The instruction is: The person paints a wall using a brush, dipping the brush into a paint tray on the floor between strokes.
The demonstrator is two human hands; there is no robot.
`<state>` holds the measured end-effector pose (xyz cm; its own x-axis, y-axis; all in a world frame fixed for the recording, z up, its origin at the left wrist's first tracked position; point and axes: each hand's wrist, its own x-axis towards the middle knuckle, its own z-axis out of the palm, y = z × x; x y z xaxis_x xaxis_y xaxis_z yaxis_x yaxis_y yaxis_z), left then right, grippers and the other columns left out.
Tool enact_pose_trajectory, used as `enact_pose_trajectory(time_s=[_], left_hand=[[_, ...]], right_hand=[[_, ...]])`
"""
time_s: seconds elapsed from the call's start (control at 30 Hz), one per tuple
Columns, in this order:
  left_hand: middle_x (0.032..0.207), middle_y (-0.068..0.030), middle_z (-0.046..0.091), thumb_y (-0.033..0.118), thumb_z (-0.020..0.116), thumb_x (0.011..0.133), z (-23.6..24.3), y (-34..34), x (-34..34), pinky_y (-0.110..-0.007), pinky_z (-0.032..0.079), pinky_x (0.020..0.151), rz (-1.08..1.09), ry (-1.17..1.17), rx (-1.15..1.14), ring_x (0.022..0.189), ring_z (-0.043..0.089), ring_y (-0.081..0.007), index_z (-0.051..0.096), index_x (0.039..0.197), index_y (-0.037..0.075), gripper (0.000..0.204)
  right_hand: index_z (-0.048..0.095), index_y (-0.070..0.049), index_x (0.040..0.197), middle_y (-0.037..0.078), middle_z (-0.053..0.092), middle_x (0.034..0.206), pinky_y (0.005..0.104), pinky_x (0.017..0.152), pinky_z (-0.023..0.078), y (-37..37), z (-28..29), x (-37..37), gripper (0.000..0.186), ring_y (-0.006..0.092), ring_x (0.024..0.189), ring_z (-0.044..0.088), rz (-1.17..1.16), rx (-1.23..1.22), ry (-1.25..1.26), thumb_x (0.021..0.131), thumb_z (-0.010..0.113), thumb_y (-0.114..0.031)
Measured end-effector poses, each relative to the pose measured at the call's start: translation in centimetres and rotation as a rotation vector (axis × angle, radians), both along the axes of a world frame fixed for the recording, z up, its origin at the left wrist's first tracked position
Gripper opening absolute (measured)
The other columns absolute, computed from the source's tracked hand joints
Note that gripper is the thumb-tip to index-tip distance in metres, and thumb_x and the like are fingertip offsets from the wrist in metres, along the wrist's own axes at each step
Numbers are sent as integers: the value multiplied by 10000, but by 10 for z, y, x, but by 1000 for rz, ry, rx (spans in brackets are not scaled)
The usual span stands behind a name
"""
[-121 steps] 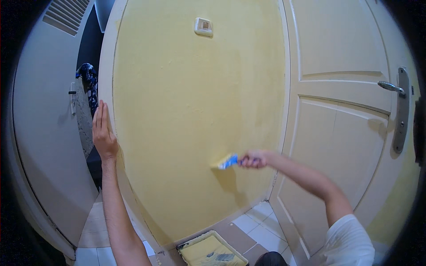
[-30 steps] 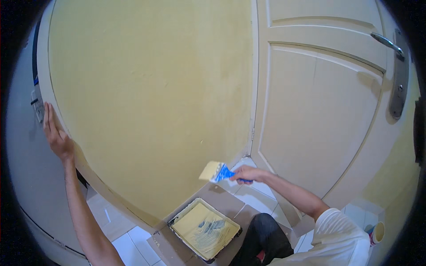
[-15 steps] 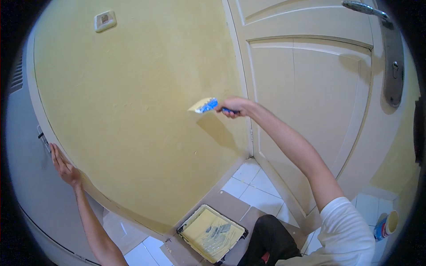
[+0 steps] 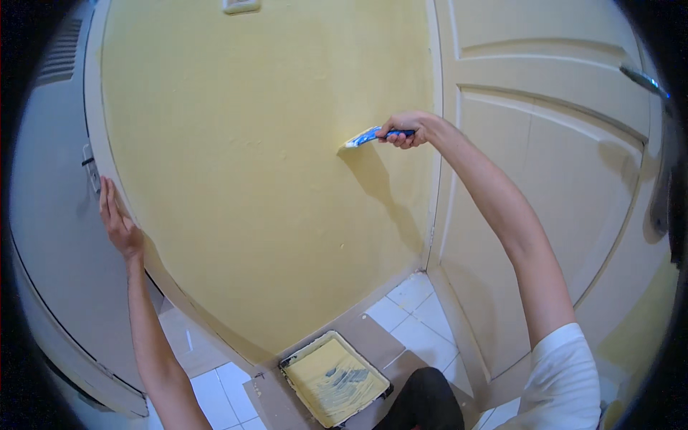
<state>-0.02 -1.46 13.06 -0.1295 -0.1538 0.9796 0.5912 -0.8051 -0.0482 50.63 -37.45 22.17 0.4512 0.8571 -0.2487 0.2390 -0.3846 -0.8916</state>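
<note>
My right hand (image 4: 406, 130) is closed round the blue handle of a paintbrush (image 4: 364, 136). The brush's pale, paint-covered tip meets the yellow wall (image 4: 236, 179), and its shadow falls below on the wall. At the wall's left edge, my left hand (image 4: 122, 226) lies with fingers stretched out against the cream door frame (image 4: 129, 193). It holds nothing. On the floor by the foot of the wall rests a paint tray (image 4: 337, 412) with dark outer edges, coated inside with pale yellow paint and streaked over a grey patch.
A grey door (image 4: 57, 215) with a vent and a latch stands at left. At right is a cream panelled door (image 4: 530, 179) with a metal handle (image 4: 645, 82). Brown cardboard (image 4: 369, 337) covers part of the white floor tiles (image 4: 423, 337). A wall switch (image 4: 241, 6) is at the top.
The view has shifted. The brush, held in the air or barely at the wall before, now has its tip pressed on the wall. My left hand still rests at the door frame.
</note>
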Motion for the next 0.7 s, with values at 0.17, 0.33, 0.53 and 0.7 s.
enact_pose_trajectory(time_s=[0.17,0.33,0.53,0.7], left_hand=[[1490,-33,439,34,330,916,-3,-2,4,-361,339,1135,6,-2,-11,1368,404,-220,467,1431,124,540],[1493,-33,434,35,334,900,1,4,-4,-362,335,1138,3,22,12,1372,399,-222,458,1436,126,558],[1499,-22,428,18,335,877,-1,5,-2,-359,334,1141,9,8,-8,1371,402,-224,445,1446,141,592],[1499,-17,429,3,341,864,0,3,-5,-362,338,1139,11,13,0,1371,401,-230,443,1447,141,609]], right_hand=[[527,-116,792,-107,399,517,167,272,175,19,98,-20,206,-7,375,338,-82,36,-208,964,546,-228],[552,-74,830,-33,525,621,177,379,368,6,165,-65,118,24,444,455,-102,559,-379,940,516,-93],[647,-8,1018,65,629,710,307,592,533,19,153,-51,231,163,632,639,-412,795,-974,928,580,-210],[600,-159,1228,249,666,915,506,746,536,56,50,-24,370,399,882,662,-616,534,-1577,874,528,-239]])
